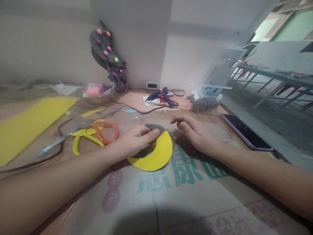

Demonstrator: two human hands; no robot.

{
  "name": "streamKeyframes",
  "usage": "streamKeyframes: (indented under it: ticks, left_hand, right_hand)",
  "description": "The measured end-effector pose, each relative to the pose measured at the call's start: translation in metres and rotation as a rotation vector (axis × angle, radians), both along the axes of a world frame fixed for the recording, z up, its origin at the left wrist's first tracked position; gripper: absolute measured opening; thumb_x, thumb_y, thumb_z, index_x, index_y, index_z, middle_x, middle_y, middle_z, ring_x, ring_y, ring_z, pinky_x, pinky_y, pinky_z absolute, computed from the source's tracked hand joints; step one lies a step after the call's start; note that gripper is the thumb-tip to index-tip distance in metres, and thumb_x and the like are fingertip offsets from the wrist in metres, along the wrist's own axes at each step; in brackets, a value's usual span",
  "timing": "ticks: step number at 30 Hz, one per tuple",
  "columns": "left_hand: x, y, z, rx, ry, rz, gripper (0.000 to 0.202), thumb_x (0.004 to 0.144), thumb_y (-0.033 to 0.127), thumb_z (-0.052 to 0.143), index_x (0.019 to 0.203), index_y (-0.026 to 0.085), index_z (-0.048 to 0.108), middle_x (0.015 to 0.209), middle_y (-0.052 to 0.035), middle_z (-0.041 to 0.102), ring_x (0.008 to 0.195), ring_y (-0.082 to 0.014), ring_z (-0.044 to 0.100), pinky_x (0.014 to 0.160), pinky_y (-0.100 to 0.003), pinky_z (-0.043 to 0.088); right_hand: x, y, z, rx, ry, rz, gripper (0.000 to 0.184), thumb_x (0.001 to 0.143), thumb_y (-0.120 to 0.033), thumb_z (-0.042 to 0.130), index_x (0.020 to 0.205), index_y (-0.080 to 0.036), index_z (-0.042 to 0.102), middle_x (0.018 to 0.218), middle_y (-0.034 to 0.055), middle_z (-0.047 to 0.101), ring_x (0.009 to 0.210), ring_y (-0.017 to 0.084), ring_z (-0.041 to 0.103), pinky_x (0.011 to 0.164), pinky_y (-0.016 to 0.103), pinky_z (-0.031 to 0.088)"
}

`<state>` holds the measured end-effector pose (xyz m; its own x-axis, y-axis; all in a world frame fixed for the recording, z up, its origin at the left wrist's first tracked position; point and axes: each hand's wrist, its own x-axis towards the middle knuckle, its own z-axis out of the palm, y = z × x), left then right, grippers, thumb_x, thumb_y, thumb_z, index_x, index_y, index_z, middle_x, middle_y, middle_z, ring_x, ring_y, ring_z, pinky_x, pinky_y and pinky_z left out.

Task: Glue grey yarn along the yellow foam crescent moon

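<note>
My left hand (133, 142) grips a yellow crescent-shaped paper cutout (164, 150), its thumb lying on the upper end. Grey yarn (154, 126) covers that upper end, while the lower curve shows bare yellow. To the right, and apart from the crescent, my right hand (195, 133) is closed in a pinch on a thin dark strand of yarn (174, 118). The strand's full run between the two hands cannot be made out. Under both hands lies a sheet with printed green characters (187, 168).
A hot glue gun (160, 95) with a red light stands behind, its cord trailing left. Scissors (105, 132), a pen (55, 143) and yellow paper (31, 122) lie left. A grey yarn bundle (205, 103) and phone (245, 131) are right. A decorated grey crescent (101, 47) leans on the wall.
</note>
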<state>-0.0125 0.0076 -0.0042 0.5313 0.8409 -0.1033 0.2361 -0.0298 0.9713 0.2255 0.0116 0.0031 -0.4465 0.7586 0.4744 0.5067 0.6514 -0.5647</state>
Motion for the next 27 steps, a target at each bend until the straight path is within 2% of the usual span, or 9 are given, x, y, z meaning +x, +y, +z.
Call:
streamKeyframes:
  ticks: [3,8,12,18,27]
  left_hand:
    - [-0.0007,-0.0026,0.0026,-0.003,0.08,0.077,0.049,0.086,0.06,0.051,0.064,0.017,0.052,0.051,0.0043,0.043,0.042,-0.0069,0.037,0.038,-0.019,0.024]
    - [-0.001,-0.0018,0.0031,0.082,0.092,-0.001,0.039,0.088,0.048,0.053,0.066,0.016,0.054,0.059,0.003,0.05,0.051,-0.0077,0.044,0.046,-0.019,0.032]
    - [-0.0007,0.0002,0.0027,0.167,0.092,-0.031,0.029,0.087,0.04,0.054,0.071,0.016,0.057,0.065,0.0032,0.053,0.058,-0.0092,0.048,0.055,-0.021,0.038]
    - [-0.0006,-0.0006,0.0017,0.14,0.102,-0.012,0.024,0.085,0.039,0.052,0.078,0.017,0.059,0.068,0.0022,0.055,0.061,-0.0116,0.051,0.056,-0.023,0.039]
    - [0.0006,-0.0031,0.0094,0.214,0.172,-0.059,0.023,0.086,0.033,0.048,0.07,0.017,0.054,0.065,0.0029,0.05,0.061,-0.0112,0.047,0.056,-0.023,0.037]
  right_hand:
    - [-0.0007,0.0038,-0.0017,0.111,-0.094,-0.013,0.03,0.101,-0.035,0.04,0.113,-0.019,0.062,0.109,0.0075,0.069,0.1,0.022,0.063,0.086,0.035,0.044]
    - [-0.001,0.0018,0.0002,0.256,-0.217,-0.005,0.04,0.103,-0.041,0.034,0.11,-0.02,0.067,0.097,0.0068,0.071,0.092,0.023,0.062,0.083,0.039,0.039]
    - [-0.0016,0.0002,0.002,0.286,-0.25,0.048,0.043,0.103,-0.044,0.034,0.115,-0.02,0.066,0.093,0.0073,0.068,0.087,0.022,0.058,0.078,0.036,0.039]
    - [-0.0019,-0.0003,0.0036,0.3,-0.265,0.048,0.035,0.102,-0.04,0.04,0.112,-0.02,0.067,0.089,0.0076,0.063,0.087,0.022,0.055,0.078,0.036,0.04]
    - [-0.0028,-0.001,0.0014,0.272,-0.326,0.079,0.03,0.101,-0.032,0.044,0.114,-0.02,0.067,0.09,0.0083,0.063,0.087,0.022,0.055,0.074,0.035,0.039]
